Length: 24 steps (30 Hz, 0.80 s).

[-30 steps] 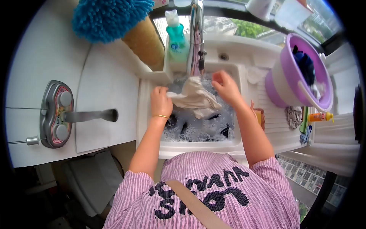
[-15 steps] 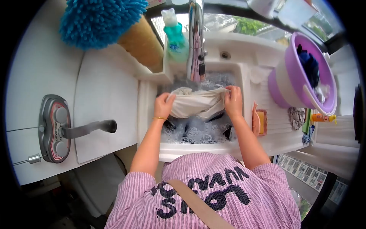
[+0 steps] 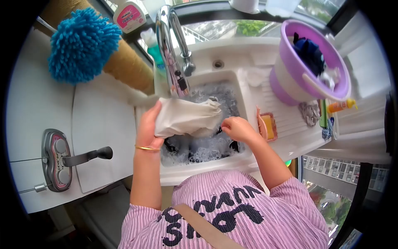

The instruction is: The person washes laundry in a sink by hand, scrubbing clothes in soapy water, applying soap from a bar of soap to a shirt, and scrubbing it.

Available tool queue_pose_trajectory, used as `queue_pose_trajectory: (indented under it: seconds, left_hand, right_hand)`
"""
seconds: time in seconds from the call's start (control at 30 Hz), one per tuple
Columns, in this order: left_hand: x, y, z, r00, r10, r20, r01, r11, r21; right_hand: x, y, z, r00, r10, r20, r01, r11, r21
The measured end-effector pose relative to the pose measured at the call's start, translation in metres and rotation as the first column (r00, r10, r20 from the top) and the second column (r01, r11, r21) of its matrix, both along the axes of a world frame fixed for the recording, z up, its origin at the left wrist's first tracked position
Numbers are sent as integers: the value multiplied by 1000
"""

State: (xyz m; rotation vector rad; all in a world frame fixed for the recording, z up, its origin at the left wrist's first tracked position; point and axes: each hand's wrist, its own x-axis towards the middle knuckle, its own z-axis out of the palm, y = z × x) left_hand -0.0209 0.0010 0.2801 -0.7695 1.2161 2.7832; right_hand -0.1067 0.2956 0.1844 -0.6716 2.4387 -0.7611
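A wet off-white cloth garment (image 3: 186,118) is stretched sideways above the soapy water in the sink (image 3: 244,99). My left hand (image 3: 149,124) is closed on its left end, near the sink's left rim. Just below and right of the garment's other end is my right hand (image 3: 238,128), its fingers curled in a pinch; whether anything is between them is hidden. Dark clothes (image 3: 199,145) lie partly under the suds. The chrome faucet (image 3: 172,62) stands over the sink's back left, close above the garment.
A purple and white bucket (image 3: 286,79) with clothes in it stands on the ridged drainboard at right. Near it are a soap dish (image 3: 267,126), a grey rag (image 3: 310,113) and an orange bottle (image 3: 342,106). A blue fluffy duster (image 3: 85,45) and a green bottle (image 3: 154,52) are at back left.
My left hand has carried the garment's left end up and leftward. My right hand has come off the garment's upper right corner and sits lower. The view has shifted.
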Motion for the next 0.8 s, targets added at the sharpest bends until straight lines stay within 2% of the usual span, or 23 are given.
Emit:
queue_pose_trajectory:
  seconds: [0.03, 0.07, 0.13, 0.17, 0.23, 0.27, 0.33, 0.43, 0.47, 0.53, 0.57, 0.63, 0.67, 0.73, 0.77, 0.8]
  left_hand:
    - [5, -1, 4, 999, 26, -39, -22, 995, 97]
    - [9, -5, 7, 996, 57, -71, -42, 980, 194]
    - [15, -20, 6, 992, 114, -62, -104, 985, 138]
    - [22, -30, 4, 981, 182, -62, -177, 981, 80]
    - [28, -48, -43, 968, 249, -15, -246, 964, 99]
    - [32, -58, -73, 978, 194, 73, -204, 963, 175]
    - [42, -63, -111, 976, 83, 202, -147, 935, 322]
    - [66, -55, -164, 929, -50, 365, -130, 882, 453]
    - [74, -54, -174, 928, -44, 370, -138, 882, 451]
    - [87, -50, -185, 922, -172, 348, -3, 893, 451]
    - [89, -48, -182, 920, -167, 355, -13, 892, 452]
    - [87, -46, -174, 856, -211, 472, 57, 946, 318]
    - [83, -43, -165, 857, -208, 472, 54, 946, 318]
    - [76, -39, -144, 911, -119, 394, 158, 985, -69]
    - [73, -41, -141, 911, -119, 395, 159, 985, -71]
    - [70, -44, -138, 919, -14, 395, 150, 936, -317]
  right_hand:
    - [-5, 2, -3, 998, 42, -46, -41, 999, 21]
    - [-22, 9, -18, 983, -42, -176, 30, 997, -73]
    - [-63, 19, -17, 907, -232, -352, 221, 973, -71]
    - [-109, 27, -33, 767, -327, -552, 268, 945, -187]
    - [-141, 33, -24, 745, -136, -653, 297, 944, 142]
    - [-145, 32, -26, 751, -137, -646, 285, 950, 130]
    - [-156, 29, -29, 790, -19, -613, 254, 920, 298]
    - [-171, 33, -62, 830, -68, -553, 286, 903, 320]
    - [-170, 31, -58, 833, -63, -549, 279, 906, 319]
    - [-165, 29, -42, 886, -111, -450, 289, 891, 350]
    - [-165, 30, -46, 891, -105, -443, 281, 892, 354]
    - [-168, 36, -49, 895, -129, -428, 251, 937, 243]
    - [-170, 37, -51, 895, -125, -427, 247, 938, 243]
    - [-172, 39, -59, 868, -137, -477, 239, 957, 162]
    - [-174, 40, -60, 868, -138, -476, 240, 957, 160]
    - [-176, 40, -62, 889, -215, -405, 294, 945, 142]
